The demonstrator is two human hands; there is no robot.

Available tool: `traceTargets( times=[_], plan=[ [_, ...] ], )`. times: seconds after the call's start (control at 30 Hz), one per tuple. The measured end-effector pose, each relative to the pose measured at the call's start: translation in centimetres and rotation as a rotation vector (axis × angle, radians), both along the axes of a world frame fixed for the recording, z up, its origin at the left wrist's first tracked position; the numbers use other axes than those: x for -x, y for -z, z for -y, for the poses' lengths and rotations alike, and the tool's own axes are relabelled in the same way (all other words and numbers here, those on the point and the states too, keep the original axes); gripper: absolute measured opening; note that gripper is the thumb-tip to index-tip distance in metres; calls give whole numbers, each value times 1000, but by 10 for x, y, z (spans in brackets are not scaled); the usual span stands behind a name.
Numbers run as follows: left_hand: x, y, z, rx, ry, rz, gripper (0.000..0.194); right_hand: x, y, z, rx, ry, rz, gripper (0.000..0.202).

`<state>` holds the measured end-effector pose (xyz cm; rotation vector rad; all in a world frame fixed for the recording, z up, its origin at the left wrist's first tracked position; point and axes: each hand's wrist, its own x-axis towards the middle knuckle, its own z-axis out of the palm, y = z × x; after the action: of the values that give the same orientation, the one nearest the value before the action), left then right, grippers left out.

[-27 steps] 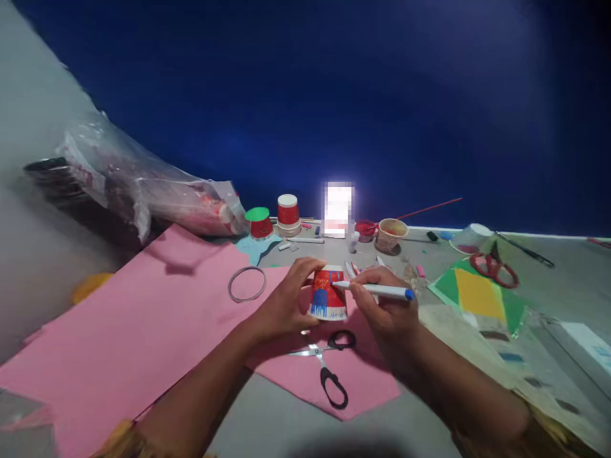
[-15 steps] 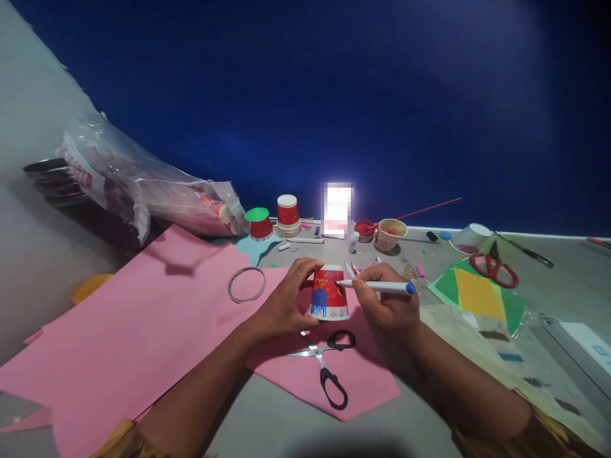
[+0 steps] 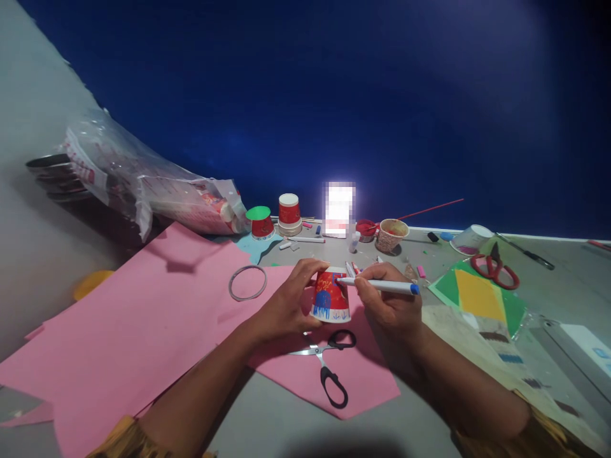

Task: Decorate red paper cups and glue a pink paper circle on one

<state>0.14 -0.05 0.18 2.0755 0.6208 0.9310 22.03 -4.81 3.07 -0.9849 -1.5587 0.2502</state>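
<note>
My left hand (image 3: 289,299) grips a red and white paper cup (image 3: 330,298) by its side, thumb below and fingers above. The cup is upside down and carries blue marker strokes near its rim and a blue outline higher up. My right hand (image 3: 389,305) pinches a white marker with a blue end (image 3: 382,285). The marker's tip meets the cup's red side near the blue outline. Below the cup, black-handled scissors (image 3: 317,351) lie spread on pink paper (image 3: 143,324).
A grey ring (image 3: 247,283) lies on the pink paper. Behind stand a green-topped cup (image 3: 261,222), stacked cups (image 3: 289,213), a bright pixelated screen (image 3: 338,210) and a stained cup (image 3: 392,236). To the right are red-handled scissors (image 3: 495,267) over green and yellow sheets. A plastic bag (image 3: 157,184) lies left.
The marker tip has shifted slightly up on the cup, around the blue outline. Both hands keep their hold, and the view has moved slightly.
</note>
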Motion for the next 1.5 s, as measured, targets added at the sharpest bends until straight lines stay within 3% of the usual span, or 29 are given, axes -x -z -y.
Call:
traceTargets(
  times=[0.7,0.9,1.5],
  plan=[
    [-3,0,2,-5,0,-24,90,0,-4,-1,24,8,68,14],
    [-2,-1,2,32,-3,-17,90,-3,-2,-2,72,69,75,17],
    [0,-2,2,57,-15,-7,90,-4,-9,-1,-12,122,48,18]
  ],
)
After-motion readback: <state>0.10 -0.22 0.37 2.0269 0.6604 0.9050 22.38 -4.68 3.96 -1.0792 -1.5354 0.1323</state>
